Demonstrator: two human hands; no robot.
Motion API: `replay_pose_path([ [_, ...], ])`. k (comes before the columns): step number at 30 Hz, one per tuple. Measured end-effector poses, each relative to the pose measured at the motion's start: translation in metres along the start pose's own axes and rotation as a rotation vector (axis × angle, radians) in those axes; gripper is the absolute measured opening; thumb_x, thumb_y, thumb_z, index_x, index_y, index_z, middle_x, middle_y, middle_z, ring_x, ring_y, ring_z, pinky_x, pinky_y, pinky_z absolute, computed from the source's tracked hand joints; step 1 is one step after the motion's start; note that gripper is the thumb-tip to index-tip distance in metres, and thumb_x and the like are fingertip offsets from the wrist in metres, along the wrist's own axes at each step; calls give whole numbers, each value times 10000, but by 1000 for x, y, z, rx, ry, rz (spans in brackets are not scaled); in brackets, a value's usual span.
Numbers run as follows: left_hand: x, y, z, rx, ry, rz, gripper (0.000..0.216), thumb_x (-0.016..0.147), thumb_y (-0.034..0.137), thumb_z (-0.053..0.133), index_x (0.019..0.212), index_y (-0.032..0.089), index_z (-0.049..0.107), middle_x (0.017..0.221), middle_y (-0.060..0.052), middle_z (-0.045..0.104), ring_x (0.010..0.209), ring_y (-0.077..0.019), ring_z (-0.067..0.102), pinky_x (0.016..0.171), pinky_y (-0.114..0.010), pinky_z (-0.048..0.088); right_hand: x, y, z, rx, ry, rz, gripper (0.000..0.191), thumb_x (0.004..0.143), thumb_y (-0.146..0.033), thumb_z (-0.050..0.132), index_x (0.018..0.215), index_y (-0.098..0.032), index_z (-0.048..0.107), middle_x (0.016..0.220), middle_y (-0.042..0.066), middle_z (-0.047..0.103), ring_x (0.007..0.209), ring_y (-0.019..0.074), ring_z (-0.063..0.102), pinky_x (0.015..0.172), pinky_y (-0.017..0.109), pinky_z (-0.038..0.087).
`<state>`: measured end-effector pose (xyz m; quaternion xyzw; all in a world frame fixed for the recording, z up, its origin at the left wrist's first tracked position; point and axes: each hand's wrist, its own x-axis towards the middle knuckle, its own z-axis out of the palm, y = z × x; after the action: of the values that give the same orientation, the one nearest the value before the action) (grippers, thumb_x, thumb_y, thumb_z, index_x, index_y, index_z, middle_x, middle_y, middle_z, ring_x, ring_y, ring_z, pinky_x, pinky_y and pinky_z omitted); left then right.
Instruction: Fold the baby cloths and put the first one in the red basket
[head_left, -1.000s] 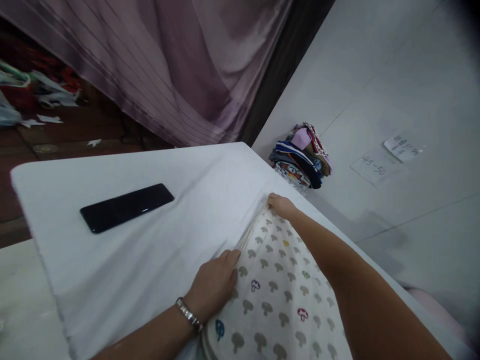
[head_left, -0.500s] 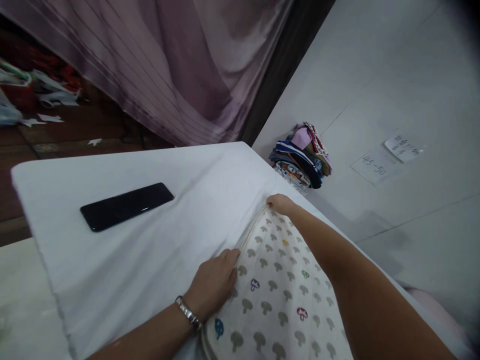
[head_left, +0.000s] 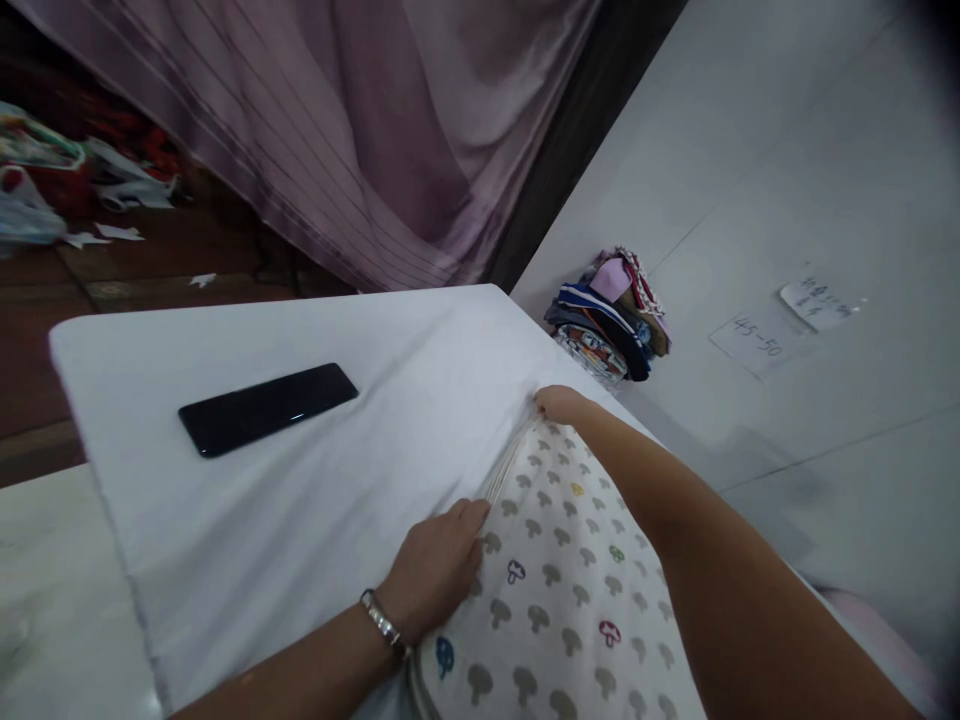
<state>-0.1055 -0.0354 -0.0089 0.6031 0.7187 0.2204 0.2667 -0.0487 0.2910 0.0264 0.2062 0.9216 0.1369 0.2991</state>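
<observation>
A folded white cloth (head_left: pixel 555 590) printed with grey mushrooms and a few coloured ones lies on a table covered in white fabric (head_left: pixel 420 380). Its layered edge runs between my two hands. My left hand (head_left: pixel 442 560), with a metal bracelet at the wrist, grips that edge at its nearer part, fingers closed over it. Farther off, my right hand (head_left: pixel 561 404) pinches the far corner of the same cloth. The lower part of the cloth runs out of the frame at the bottom.
A black phone (head_left: pixel 268 408) lies on the table at the left. Beyond the far right edge stands a stack of folded clothes (head_left: pixel 615 315) by the wall, which bears paper notes (head_left: pixel 757 338). A purple curtain (head_left: pixel 390 140) hangs behind; bags (head_left: pixel 37 190) and scraps lie on the floor.
The view has shifted slightly, so the phone and table appear a little farther right. Both hands keep their hold on the cloth, which looks nearly unchanged.
</observation>
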Motion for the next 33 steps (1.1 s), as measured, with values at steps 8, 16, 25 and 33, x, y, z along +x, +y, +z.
replay_pose_path([
  [8,0,-2,2,6,22,20,349,841,230,334,1175,247,436,1072,-33,580,878,-192,572,735,-332,421,-12,-3,-9,-41,-30,-20,307,660,-101,545,916,-166,701,940,95,680,828,225,619,651,262,439],
  [16,0,-1,1,4,13,21,342,836,227,339,1159,240,451,1046,-35,583,862,-196,574,727,-334,420,-14,-5,-12,-61,-49,-23,271,679,-120,555,891,-178,713,940,97,681,834,229,614,661,279,438],
  [25,0,-2,3,-7,25,28,332,837,221,334,1144,241,460,1034,-33,587,855,-200,576,718,-342,424,-23,0,-9,-30,46,8,320,722,-135,510,980,-219,680,1057,59,650,928,205,588,736,268,431],
  [33,1,-1,1,-2,20,14,329,844,241,344,1156,250,449,1056,-33,581,885,-200,576,740,-343,430,-15,2,-1,5,175,72,286,769,-146,461,978,-202,647,1072,62,626,955,197,568,762,262,412],
])
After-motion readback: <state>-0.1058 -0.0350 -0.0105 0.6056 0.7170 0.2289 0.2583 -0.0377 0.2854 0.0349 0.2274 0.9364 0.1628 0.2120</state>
